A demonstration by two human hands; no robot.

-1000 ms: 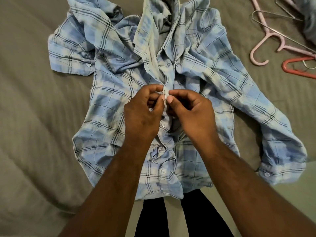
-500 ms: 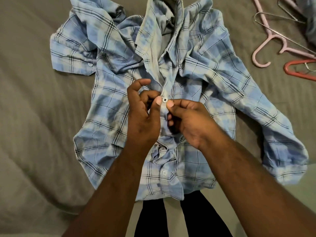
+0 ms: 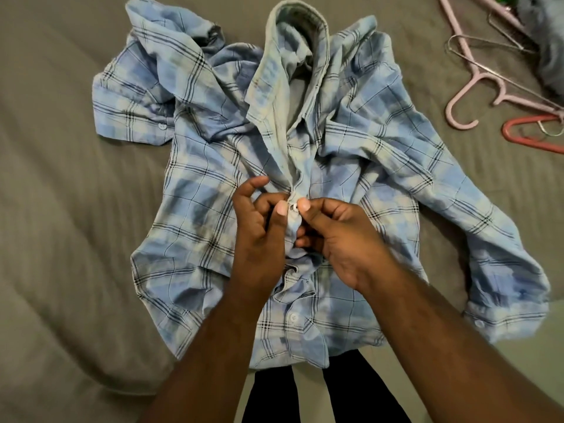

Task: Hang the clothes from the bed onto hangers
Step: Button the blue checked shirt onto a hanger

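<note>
This is a bedroom at home. A taupe-sheeted bed (image 3: 61,209) fills the view, a plaid shirt (image 3: 198,209) spread on it, with pink hangers (image 3: 480,76) and a red hanger (image 3: 531,120) alongside.

A grey-brown sheet (image 3: 67,184) is covering the bed (image 3: 45,331), lying in soft creases under dim, even light; pale floor (image 3: 534,361) is showing at lower right.

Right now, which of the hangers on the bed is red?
The red hanger, lowest of the group at the right edge; the pink hangers above it are much paler.
</note>
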